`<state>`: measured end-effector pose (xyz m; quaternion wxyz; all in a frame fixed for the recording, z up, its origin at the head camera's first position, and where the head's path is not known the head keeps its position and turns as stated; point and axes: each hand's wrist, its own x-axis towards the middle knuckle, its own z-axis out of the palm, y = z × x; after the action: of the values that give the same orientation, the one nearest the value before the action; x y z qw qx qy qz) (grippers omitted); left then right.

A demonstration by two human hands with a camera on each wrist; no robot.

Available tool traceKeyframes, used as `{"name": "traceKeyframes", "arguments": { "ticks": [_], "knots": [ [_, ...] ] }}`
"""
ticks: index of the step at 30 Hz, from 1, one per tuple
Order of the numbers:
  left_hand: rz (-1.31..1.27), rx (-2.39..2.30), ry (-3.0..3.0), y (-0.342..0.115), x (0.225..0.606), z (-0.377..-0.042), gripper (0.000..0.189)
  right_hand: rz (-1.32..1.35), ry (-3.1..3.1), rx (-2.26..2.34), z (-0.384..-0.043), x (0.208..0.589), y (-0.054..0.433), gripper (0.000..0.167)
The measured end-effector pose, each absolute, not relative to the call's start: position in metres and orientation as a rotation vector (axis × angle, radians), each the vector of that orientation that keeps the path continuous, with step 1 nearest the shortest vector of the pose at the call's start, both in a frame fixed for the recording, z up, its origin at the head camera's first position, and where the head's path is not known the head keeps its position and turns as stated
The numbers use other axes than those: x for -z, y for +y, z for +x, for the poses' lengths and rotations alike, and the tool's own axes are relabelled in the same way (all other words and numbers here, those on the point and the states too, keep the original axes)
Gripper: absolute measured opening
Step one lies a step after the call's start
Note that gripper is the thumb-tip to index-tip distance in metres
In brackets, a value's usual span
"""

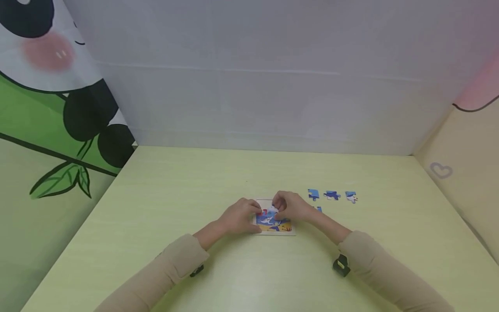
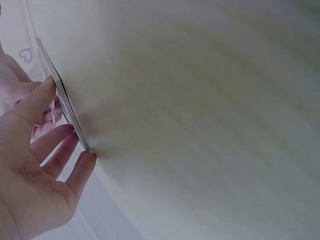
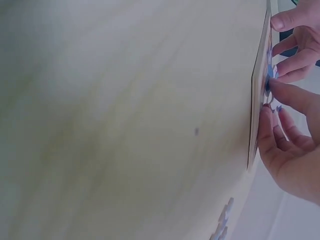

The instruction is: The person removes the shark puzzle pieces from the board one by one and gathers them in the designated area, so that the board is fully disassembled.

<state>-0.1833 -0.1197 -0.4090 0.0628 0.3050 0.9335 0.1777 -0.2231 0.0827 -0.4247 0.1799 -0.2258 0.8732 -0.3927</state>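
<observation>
A small jigsaw board [image 1: 273, 233] with a pale frame and a blue, yellow and red sea picture lies on the table. At its left side, my left hand [image 1: 238, 216] holds the frame with spread thumb and fingers. My right hand [image 1: 293, 206] is over the board's upper right part, pinching a puzzle piece [image 1: 272, 209] between thumb and fingertips. The fingers partly hide this piece. In the right wrist view, the right hand's thumb [image 3: 286, 92] and fingers meet at the board's surface.
Right of the board, several loose blue and white puzzle pieces lie in a row, among them a plain blue one [image 1: 313, 194], a dark blue one [image 1: 332, 195] and a white-and-blue one [image 1: 351, 196]. Another piece [image 1: 319, 209] is partly behind the right wrist. A pale wall [image 1: 273, 108] bounds the table's far side.
</observation>
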Motion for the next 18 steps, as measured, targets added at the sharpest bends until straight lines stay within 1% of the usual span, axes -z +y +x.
{"name": "traceKeyframes", "arguments": {
  "ticks": [7, 10, 13, 18],
  "knots": [
    [0.946, -0.547, 2.813, -0.1199, 0.4070, -0.1821, 0.045, -0.737, 2.455, 1.177, -0.2177, 0.4214, 0.0812, 0.028],
    [0.942, -0.547, 2.810, -0.1201, 0.4068, -0.1817, 0.045, -0.742, 2.443, 1.210, -0.2148, 0.4195, 0.0812, 0.028],
    [0.931, -0.539, 2.813, -0.1203, 0.4062, -0.1813, 0.046, -0.677, 2.442, 1.248, -0.2130, 0.4178, 0.0818, 0.027],
    [0.938, -0.537, 2.821, -0.1206, 0.4060, -0.1813, 0.047, -0.454, 2.458, 1.312, -0.2137, 0.4187, 0.0820, 0.025]
  ]
}}
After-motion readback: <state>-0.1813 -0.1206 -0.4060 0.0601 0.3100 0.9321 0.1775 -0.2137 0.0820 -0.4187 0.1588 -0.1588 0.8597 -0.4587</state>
